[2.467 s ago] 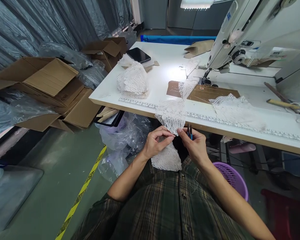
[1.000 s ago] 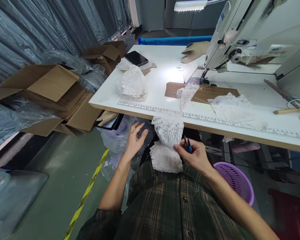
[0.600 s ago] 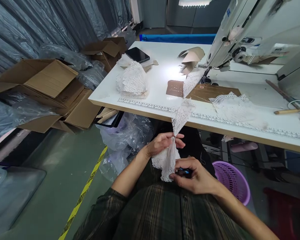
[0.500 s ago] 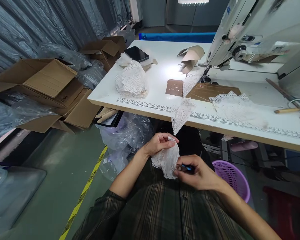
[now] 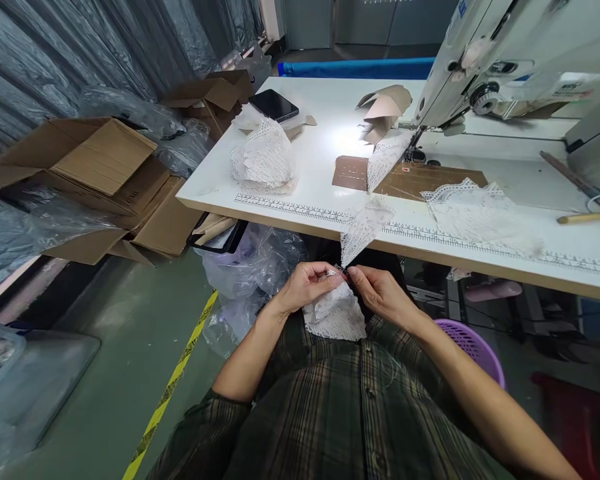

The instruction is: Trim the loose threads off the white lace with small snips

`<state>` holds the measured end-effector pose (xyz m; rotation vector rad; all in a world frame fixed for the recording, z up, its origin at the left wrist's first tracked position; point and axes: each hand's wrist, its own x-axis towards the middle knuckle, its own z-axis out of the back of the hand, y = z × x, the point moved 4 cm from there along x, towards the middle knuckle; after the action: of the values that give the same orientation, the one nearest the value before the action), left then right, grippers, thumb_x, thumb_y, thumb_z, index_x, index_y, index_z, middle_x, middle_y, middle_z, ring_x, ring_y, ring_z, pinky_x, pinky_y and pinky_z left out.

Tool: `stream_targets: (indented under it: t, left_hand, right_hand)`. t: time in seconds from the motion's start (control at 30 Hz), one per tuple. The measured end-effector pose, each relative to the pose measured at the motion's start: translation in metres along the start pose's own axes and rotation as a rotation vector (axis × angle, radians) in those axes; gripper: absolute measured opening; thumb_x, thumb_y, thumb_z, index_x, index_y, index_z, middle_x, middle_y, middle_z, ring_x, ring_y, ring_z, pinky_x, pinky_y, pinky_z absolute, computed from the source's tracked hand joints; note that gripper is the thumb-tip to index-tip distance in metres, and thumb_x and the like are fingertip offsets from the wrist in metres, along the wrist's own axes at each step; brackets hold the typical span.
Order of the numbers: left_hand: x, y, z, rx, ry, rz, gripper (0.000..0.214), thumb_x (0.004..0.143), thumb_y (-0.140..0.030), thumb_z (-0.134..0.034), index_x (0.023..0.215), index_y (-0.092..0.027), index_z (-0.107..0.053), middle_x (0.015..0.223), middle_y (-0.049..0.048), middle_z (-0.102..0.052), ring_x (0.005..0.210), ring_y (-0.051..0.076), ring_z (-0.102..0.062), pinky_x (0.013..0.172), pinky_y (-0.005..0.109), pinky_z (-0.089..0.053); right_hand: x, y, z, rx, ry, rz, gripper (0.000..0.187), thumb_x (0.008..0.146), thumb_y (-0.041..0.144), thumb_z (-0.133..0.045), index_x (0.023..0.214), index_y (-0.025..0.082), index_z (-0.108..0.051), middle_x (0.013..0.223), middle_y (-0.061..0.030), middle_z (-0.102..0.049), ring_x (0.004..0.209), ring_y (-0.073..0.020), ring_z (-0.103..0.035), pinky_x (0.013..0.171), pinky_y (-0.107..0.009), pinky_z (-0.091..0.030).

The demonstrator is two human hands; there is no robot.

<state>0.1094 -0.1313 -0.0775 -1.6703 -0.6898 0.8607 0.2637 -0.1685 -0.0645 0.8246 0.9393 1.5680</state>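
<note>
My left hand (image 5: pixel 313 288) is closed on a piece of white lace (image 5: pixel 336 317), which hangs over my lap. My right hand (image 5: pixel 380 291) is closed at the lace's upper edge, its fingertips almost touching the left ones. It holds small dark thread snips, mostly hidden by the fingers, with the tip between both hands. Just above, a pointed lace piece (image 5: pixel 364 225) drapes over the table's front edge and reaches down to my fingers. Another lace piece (image 5: pixel 387 159) runs from it up to the sewing machine's (image 5: pixel 485 80) presser foot.
On the white table (image 5: pixel 320 180) lie a stack of lace (image 5: pixel 264 160), a phone (image 5: pixel 274 105), brown card (image 5: pixel 430 181) and more lace (image 5: pixel 480 213) at the right. Cardboard boxes (image 5: pixel 100 160) stand left. A purple basket (image 5: pixel 473 347) sits below, right of my lap.
My right hand has moved up and forward with the snips, from the lower side of the lace to its top beside my left hand. The held lace now hangs more spread out.
</note>
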Motion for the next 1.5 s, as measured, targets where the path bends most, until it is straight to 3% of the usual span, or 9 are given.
stream_targets:
  t: [0.27, 0.67, 0.8, 0.9, 1.0, 1.13, 1.27, 1.4, 1.5]
  left_hand:
    - [-0.002, -0.005, 0.000, -0.009, -0.042, 0.007, 0.025, 0.074, -0.037, -0.075, 0.080, -0.012, -0.072, 0.074, 0.0027, -0.068, 0.064, 0.010, -0.057, 0.059, 0.019, -0.042]
    - [-0.002, -0.001, 0.002, 0.060, -0.037, 0.060, 0.034, 0.072, -0.044, -0.075, 0.071, -0.011, -0.066, 0.057, -0.0027, -0.053, 0.050, 0.005, -0.041, 0.046, 0.018, -0.030]
    - [-0.002, 0.002, 0.000, 0.061, -0.048, 0.077, 0.035, 0.073, -0.045, -0.074, 0.073, -0.011, -0.067, 0.057, -0.0027, -0.054, 0.049, 0.006, -0.042, 0.045, 0.018, -0.030]
    - [-0.002, 0.008, -0.003, 0.045, -0.044, 0.061, 0.035, 0.077, -0.046, -0.071, 0.080, -0.011, -0.069, 0.067, 0.0018, -0.063, 0.057, 0.010, -0.054, 0.052, 0.019, -0.041]
    - [0.002, 0.016, -0.003, 0.143, -0.060, -0.031, 0.034, 0.077, -0.043, -0.071, 0.093, -0.013, -0.071, 0.091, 0.0076, -0.071, 0.082, 0.018, -0.065, 0.072, 0.027, -0.052]
    - [0.015, 0.012, -0.001, 0.329, -0.158, -0.184, 0.054, 0.063, -0.033, -0.084, 0.112, -0.018, -0.066, 0.116, 0.0104, -0.067, 0.103, 0.022, -0.063, 0.090, 0.035, -0.051]
    - [0.020, -0.010, -0.005, 0.339, -0.254, -0.231, 0.032, 0.079, -0.039, -0.071, 0.099, -0.015, -0.067, 0.092, 0.0072, -0.071, 0.082, 0.017, -0.066, 0.077, 0.029, -0.052]
    - [0.005, -0.031, -0.022, 0.534, -0.145, -0.297, 0.028, 0.088, -0.038, -0.060, 0.071, -0.017, -0.065, 0.067, 0.0012, -0.068, 0.063, 0.014, -0.061, 0.067, 0.026, -0.047]
    - [-0.012, -0.031, -0.036, 0.652, -0.061, -0.395, 0.029, 0.087, -0.034, -0.061, 0.064, -0.017, -0.064, 0.064, 0.0023, -0.067, 0.061, 0.014, -0.060, 0.063, 0.026, -0.045]
  right_hand:
    - [-0.006, -0.003, -0.001, 0.009, -0.033, -0.049, 0.049, 0.098, 0.053, -0.035, 0.077, 0.019, -0.063, 0.060, 0.0012, -0.052, 0.055, -0.0134, -0.044, 0.051, -0.025, -0.029]
    - [-0.004, -0.004, -0.012, -0.024, -0.039, -0.032, 0.048, 0.097, 0.054, -0.037, 0.063, 0.020, -0.046, 0.056, 0.0030, -0.044, 0.054, -0.0118, -0.037, 0.053, -0.026, -0.028]
    - [-0.010, -0.015, -0.017, 0.149, -0.072, -0.080, 0.045, 0.094, 0.057, -0.042, 0.067, 0.021, -0.046, 0.059, 0.0043, -0.040, 0.055, -0.0115, -0.037, 0.050, -0.023, -0.031]
    - [-0.019, -0.023, -0.024, 0.292, 0.020, -0.124, 0.039, 0.089, 0.056, -0.052, 0.074, 0.021, -0.048, 0.061, 0.0053, -0.042, 0.053, -0.0107, -0.037, 0.046, -0.022, -0.032]
    - [-0.028, -0.030, -0.023, 0.167, 0.042, -0.134, 0.033, 0.084, 0.049, -0.063, 0.073, 0.020, -0.050, 0.061, 0.0049, -0.047, 0.051, -0.0103, -0.039, 0.045, -0.022, -0.031]
    - [-0.034, -0.032, -0.004, -0.114, -0.064, -0.149, 0.026, 0.084, 0.045, -0.062, 0.077, 0.021, -0.054, 0.055, 0.0063, -0.048, 0.045, -0.0106, -0.038, 0.045, -0.024, -0.027]
    - [-0.030, -0.006, 0.017, -0.119, -0.193, -0.084, 0.025, 0.090, 0.042, -0.054, 0.076, 0.021, -0.052, 0.059, 0.0039, -0.051, 0.051, -0.0118, -0.041, 0.049, -0.025, -0.033]
    - [-0.025, 0.023, 0.027, -0.013, -0.314, 0.023, 0.020, 0.090, 0.040, -0.056, 0.084, 0.020, -0.058, 0.068, -0.0001, -0.059, 0.059, -0.0135, -0.050, 0.055, -0.025, -0.041]
    - [-0.021, 0.028, 0.026, 0.001, -0.397, -0.039, 0.027, 0.082, 0.042, -0.066, 0.095, 0.019, -0.062, 0.074, -0.0020, -0.063, 0.060, -0.0140, -0.052, 0.056, -0.026, -0.044]
